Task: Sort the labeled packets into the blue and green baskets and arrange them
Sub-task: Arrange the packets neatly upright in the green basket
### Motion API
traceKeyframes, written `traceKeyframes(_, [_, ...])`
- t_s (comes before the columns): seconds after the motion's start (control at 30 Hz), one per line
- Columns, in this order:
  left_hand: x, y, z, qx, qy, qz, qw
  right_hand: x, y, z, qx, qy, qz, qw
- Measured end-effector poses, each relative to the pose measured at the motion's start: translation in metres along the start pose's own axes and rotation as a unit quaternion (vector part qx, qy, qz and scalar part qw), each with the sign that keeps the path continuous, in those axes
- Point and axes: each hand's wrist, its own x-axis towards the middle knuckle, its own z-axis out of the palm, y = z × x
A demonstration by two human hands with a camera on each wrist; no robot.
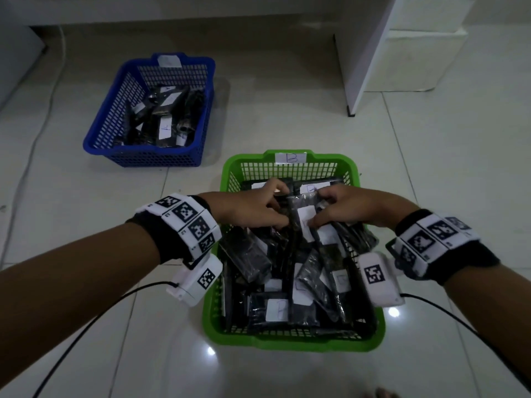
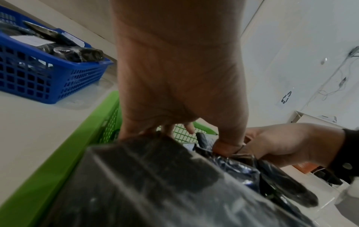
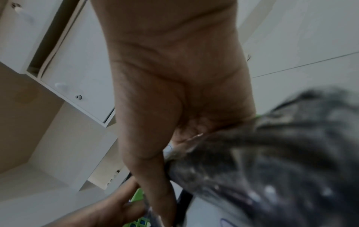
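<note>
White cabinet (image 1: 402, 53) at back right on tiled floor (image 1: 287, 116); white cable (image 1: 43, 122) along left

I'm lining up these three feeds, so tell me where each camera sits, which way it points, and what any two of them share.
Head: worn on the head, looking forward and down at the green basket and blue basket; both forearms, left hand and right hand show.
Left wrist: under the left wrist, looking along the palm at dark packets; the right hand shows too.
Right wrist: under the right wrist, looking along the palm at a blurred packet and white cabinets.
Shared: head and left wrist both show both baskets and both hands.
</note>
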Motion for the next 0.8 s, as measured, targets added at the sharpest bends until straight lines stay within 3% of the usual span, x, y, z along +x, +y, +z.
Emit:
traceKeyframes(0.1, [0.002, 0.002, 0.000, -0.019, -0.012, 0.034, 0.999, -0.002, 0.000, 0.002, -0.008, 0.001, -0.031, 0.999])
traceKeyframes(0.27, [0.010, 0.006, 0.011, -0.056, 0.031, 0.052, 0.997, -0.007, 0.002, 0.007, -0.039, 0.003, -0.067, 0.997])
traceKeyframes(0.43, [0.015, 0.002, 0.006, -0.052, 0.125, 0.006, 0.991, -0.016, 0.007, 0.015, -0.094, -0.005, -0.041, 0.995])
traceKeyframes(0.57, [0.017, -0.008, 0.004, -0.122, 0.239, -0.037, 0.963, -0.026, 0.016, 0.018, -0.067, -0.017, -0.047, 0.997])
traceKeyframes(0.63, [0.016, -0.010, 0.004, -0.116, 0.270, -0.051, 0.955, -0.031, 0.015, 0.021, -0.103, -0.048, -0.066, 0.991])
traceKeyframes(0.73, [0.018, -0.012, 0.004, -0.083, 0.257, -0.043, 0.962, -0.033, 0.015, 0.027, -0.180, -0.083, -0.111, 0.974])
traceKeyframes(0.8, [0.019, -0.011, 0.001, -0.044, 0.228, -0.022, 0.972, -0.033, 0.015, 0.025, -0.172, -0.086, -0.125, 0.973])
